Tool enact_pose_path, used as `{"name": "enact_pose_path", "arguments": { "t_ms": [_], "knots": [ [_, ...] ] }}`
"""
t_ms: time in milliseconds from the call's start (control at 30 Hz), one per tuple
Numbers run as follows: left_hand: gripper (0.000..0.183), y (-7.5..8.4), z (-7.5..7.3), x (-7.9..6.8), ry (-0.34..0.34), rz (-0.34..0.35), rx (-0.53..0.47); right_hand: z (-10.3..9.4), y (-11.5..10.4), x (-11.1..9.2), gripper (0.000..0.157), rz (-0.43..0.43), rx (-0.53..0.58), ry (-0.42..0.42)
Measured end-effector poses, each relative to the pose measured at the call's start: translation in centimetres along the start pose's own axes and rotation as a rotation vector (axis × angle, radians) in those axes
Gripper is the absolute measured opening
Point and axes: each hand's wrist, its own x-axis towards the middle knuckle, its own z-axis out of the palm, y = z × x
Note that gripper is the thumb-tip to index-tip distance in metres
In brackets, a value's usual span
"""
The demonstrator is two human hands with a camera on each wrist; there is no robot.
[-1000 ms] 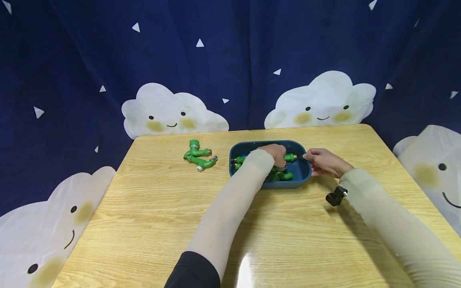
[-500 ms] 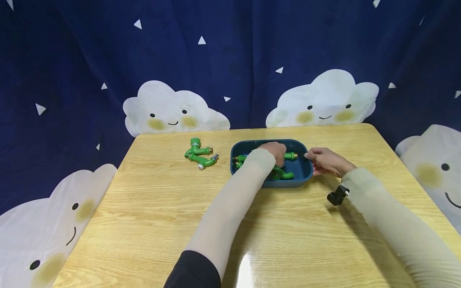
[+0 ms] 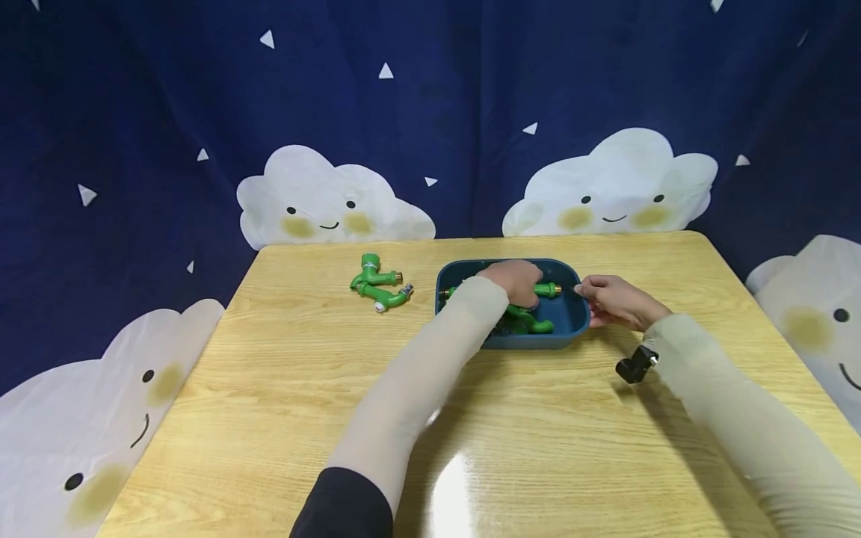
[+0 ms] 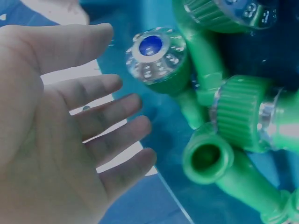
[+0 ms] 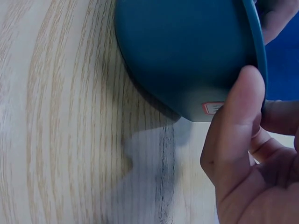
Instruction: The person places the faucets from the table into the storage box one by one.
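From my remote station I count one deep-blue rectangular plastic bin with rounded corners (image 3: 538,343), on a pale wood-grained table (image 3: 269,388). The person's left hand (image 3: 518,278) is inside it; the left wrist view shows four fingers nearly straight and the thumb held apart, with nothing in their grasp. Just beside the fingertips I make out one green knob with a faceted chrome top and blue centre (image 4: 156,60), one ribbed green cap with a silver band (image 4: 243,114) and one open green spout (image 4: 208,158). The hand and sleeve hide part of the load, so I cannot count the green taps in the bin (image 3: 534,323).

The right hand (image 3: 617,300) pinches the bin's right-end rim, thumb against the outer wall, near one small red-bordered label (image 5: 212,108).

Two more green taps (image 3: 383,297) lie close together on the table, left of the bin. Behind, I count four smiling white clouds (image 3: 336,194) on a navy curtain (image 3: 430,60).
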Motion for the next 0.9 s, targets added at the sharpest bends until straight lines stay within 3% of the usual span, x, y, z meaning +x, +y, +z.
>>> {"name": "enact_pose_path", "arguments": {
  "t_ms": [133,333,700,900],
  "knots": [
    [0.054,-0.4,-0.3,-0.5,0.100,0.078,0.016,-0.1,-0.2,0.1,0.025,-0.008,0.005,-0.003],
    [0.048,-0.8,-0.8,-2.1,0.244,0.165,0.126,-0.1,-0.2,0.2,0.026,-0.015,-0.013,-0.013],
    [0.045,-1.6,-0.7,-5.0,0.351,0.263,0.177,-0.2,0.1,-0.1,0.027,-0.004,-0.010,-0.013],
    [0.041,-2.8,-0.4,-6.7,0.457,0.313,0.153,0.0,0.2,-0.1,0.027,-0.008,-0.008,-0.020]
  ]
}}
